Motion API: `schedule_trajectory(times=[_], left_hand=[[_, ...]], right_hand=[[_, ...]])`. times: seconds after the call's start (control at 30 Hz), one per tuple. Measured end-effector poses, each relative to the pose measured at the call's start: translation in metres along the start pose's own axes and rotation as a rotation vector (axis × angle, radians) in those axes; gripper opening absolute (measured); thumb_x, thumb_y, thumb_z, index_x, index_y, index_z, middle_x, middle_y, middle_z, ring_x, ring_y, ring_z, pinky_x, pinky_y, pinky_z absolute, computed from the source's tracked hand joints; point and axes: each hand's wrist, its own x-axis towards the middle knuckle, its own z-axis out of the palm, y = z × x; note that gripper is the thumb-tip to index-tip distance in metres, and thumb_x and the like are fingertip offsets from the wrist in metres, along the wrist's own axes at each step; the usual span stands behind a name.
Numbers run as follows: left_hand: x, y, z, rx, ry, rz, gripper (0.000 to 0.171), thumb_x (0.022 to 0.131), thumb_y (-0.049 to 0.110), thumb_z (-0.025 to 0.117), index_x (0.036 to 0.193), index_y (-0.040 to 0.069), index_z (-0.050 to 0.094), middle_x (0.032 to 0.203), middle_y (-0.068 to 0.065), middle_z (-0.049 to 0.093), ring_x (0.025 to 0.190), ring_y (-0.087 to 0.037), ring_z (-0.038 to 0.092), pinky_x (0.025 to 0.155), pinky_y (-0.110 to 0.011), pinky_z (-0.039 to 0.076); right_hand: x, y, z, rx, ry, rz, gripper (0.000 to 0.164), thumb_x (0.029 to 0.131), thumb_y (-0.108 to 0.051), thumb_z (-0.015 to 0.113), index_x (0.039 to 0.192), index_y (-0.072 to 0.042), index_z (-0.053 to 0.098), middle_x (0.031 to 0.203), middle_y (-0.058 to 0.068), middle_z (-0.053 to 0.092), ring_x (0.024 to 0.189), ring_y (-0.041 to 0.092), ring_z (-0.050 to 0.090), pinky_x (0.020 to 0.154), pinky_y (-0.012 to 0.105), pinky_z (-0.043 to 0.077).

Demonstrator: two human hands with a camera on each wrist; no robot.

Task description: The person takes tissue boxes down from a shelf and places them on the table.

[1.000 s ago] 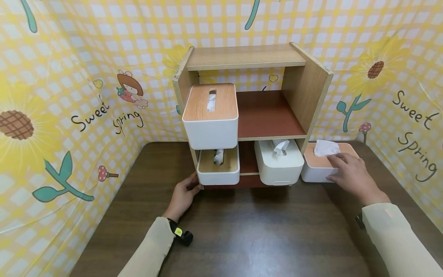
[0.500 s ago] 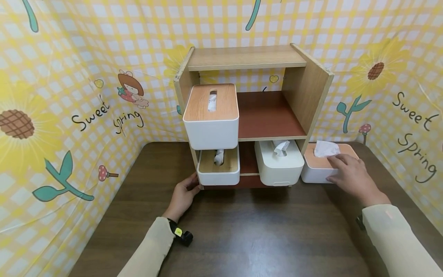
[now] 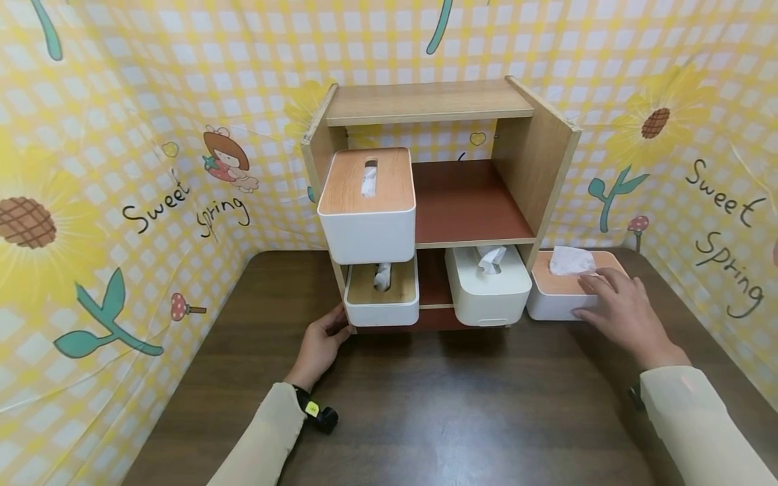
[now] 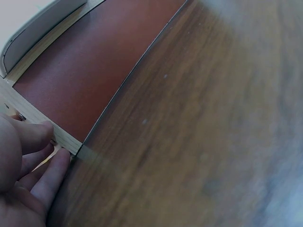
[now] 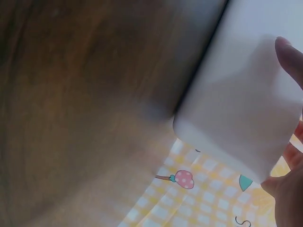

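Note:
In the head view, my right hand [image 3: 625, 314] is at the front right of a low white tissue box [image 3: 550, 306] with a wood-look lid and a tissue on top. Its thumb is by the front wall, the fingers over the lid's right part; in the right wrist view the fingers are loosely spread around the white box [image 5: 236, 90]. Whether they touch it, I cannot tell. My left hand [image 3: 319, 347] rests with its fingertips against the bottom left of a wooden shelf [image 3: 431, 101]. In the left wrist view, those fingers [image 4: 54, 172] lie along the side panel's edge.
A tall white tissue box [image 3: 371, 236] with a wood-look lid stands on the middle shelf, at left. Below it sits a shallow one [image 3: 383, 314], and a cream tissue box [image 3: 491, 300] is at lower right. Patterned cloth [image 3: 425, 40] surrounds the brown table [image 3: 456, 405].
My right hand has drawn back slightly to the right, its fingers a little more spread. The left hand stays at the shelf. The boxes stay in place; the head view has shifted slightly.

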Motion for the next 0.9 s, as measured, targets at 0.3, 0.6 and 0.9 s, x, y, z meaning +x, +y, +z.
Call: schedule_trajectory(times=[0.3,0.6,0.9], left_hand=[[0.000,-0.002,0.000,0.015,0.011,0.019,0.051,0.093,0.009,0.067,0.142,0.014,0.052,0.121,-0.006,0.066,0.111,-0.020,0.059,0.088,-0.040,0.048],[0.001,-0.002,-0.001,0.027,0.023,0.028,0.051,0.092,0.007,0.068,0.140,0.012,0.054,0.118,-0.005,0.067,0.109,-0.018,0.060,0.088,-0.040,0.048],[-0.001,0.001,0.000,0.019,0.015,0.019,0.052,0.092,0.006,0.067,0.141,0.013,0.053,0.120,-0.005,0.066,0.110,-0.019,0.059,0.089,-0.042,0.047]], right_hand=[[0.000,-0.005,-0.005,0.014,0.029,-0.047,0.068,0.064,-0.012,0.090,0.124,-0.007,0.059,0.120,0.022,0.051,0.110,0.044,0.047,0.098,0.065,0.029],[0.002,-0.010,-0.009,0.014,0.077,-0.070,0.067,0.063,-0.013,0.091,0.122,-0.005,0.061,0.118,0.022,0.053,0.105,0.042,0.050,0.092,0.060,0.033],[0.006,-0.024,-0.020,0.008,0.056,-0.041,0.064,0.066,-0.014,0.090,0.123,-0.005,0.062,0.121,0.021,0.052,0.107,0.042,0.049,0.092,0.059,0.034]])
